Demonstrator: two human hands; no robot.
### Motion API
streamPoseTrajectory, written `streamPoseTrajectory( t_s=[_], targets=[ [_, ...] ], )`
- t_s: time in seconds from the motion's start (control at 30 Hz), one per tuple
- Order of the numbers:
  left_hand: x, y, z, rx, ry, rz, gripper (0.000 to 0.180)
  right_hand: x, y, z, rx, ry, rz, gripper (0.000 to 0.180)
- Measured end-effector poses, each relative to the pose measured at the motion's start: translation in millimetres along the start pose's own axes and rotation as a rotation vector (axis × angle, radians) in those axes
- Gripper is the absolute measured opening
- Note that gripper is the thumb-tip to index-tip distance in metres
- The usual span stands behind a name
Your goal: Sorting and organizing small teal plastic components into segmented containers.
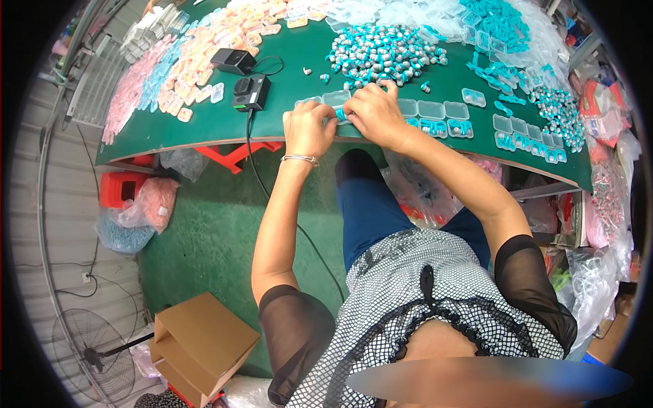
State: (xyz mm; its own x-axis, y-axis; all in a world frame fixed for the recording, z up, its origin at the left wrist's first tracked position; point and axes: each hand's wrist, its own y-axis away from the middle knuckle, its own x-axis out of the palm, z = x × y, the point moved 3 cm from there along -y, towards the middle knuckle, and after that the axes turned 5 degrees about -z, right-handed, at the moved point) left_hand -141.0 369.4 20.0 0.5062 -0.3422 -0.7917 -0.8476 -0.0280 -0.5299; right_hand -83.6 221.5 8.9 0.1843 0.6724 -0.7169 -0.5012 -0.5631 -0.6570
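The left hand (pixel 309 129) and right hand (pixel 374 112) pinch one small clear case (pixel 338 115) on the green table (pixel 204 122). The case lies flat, long side left to right. Both wrists bend down.

Small clear case (pixel 338 107), teal pieces inside

You wear: sheer black sleeves | black-and-white checked top, black ruffle trim | blue trousers | silver bangle (pixel 300 159), left wrist
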Motion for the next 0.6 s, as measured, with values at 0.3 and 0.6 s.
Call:
streamPoseTrajectory(
  t_s=[0.3, 0.6],
  targets=[
    [-1.6, -4.1, 3.6, 0.044, -0.036, -0.019, 0.008, 0.3, 0.1, -1.6, 0.014, 0.021, 0.055, 0.009],
    [27.9, -73.7, 44.7, -0.147, 0.072, 0.000, 0.018, -47.1, 10.3, -11.5, -0.001, -0.037, 0.023, 0.010]
  ],
)
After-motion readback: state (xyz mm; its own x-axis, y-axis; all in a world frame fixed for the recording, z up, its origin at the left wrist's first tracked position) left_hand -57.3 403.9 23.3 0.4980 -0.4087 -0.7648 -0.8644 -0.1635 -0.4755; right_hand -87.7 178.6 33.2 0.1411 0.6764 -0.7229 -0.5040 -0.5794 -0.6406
